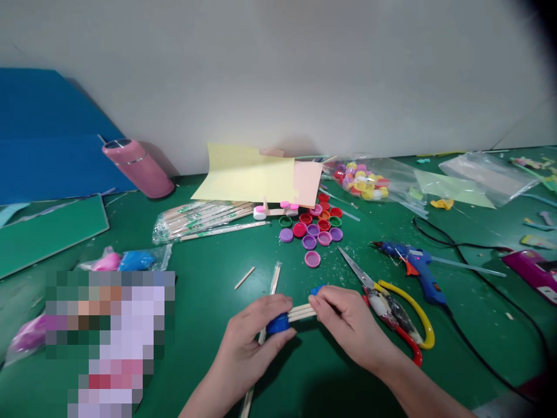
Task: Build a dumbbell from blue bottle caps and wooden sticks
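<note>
My left hand pinches a lump of blue clay at the left end of several short wooden sticks laid side by side. At their right end my right hand is closed on the sticks, and a bit of blue shows above its fingertips. A long wrapped chopstick runs on the green table under my left hand. A short cut stick lies just beyond my hands. Scissors with yellow and red handles rest right of my right hand.
Bottle caps lie scattered beyond my hands, near wrapped chopsticks and yellow paper. A blue glue gun with a black cord is at the right. A pink bottle and bagged clay are on the left.
</note>
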`<state>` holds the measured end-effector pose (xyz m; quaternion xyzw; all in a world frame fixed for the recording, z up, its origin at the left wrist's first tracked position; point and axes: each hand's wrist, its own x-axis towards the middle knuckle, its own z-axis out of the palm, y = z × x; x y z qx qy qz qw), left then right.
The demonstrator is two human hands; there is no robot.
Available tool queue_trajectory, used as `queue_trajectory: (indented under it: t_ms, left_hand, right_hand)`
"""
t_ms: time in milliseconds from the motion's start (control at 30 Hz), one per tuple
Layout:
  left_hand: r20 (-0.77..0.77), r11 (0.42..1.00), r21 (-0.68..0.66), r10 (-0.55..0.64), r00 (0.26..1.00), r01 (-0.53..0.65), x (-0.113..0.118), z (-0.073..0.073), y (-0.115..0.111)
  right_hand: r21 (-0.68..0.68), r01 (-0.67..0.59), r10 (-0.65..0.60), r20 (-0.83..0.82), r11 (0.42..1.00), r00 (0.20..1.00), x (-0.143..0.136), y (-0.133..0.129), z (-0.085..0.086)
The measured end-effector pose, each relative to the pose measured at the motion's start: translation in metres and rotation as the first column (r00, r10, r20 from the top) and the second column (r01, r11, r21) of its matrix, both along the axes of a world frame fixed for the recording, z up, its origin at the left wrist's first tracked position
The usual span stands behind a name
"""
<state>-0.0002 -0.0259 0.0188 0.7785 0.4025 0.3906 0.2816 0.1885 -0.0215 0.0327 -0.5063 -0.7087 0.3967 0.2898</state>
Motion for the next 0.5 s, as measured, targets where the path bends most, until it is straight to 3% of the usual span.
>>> queue_trajectory:
  t_ms: [500]
  left_hand:
    - [0.001,1.000,-0.017,0.000,1.000,0.000,-0.0006,0.0002,-0.0010]
  right_hand:
    - [-0.014,0.008,-0.008,-0.005,1.000,1.000,-0.0019,-0.0012,-0.0014]
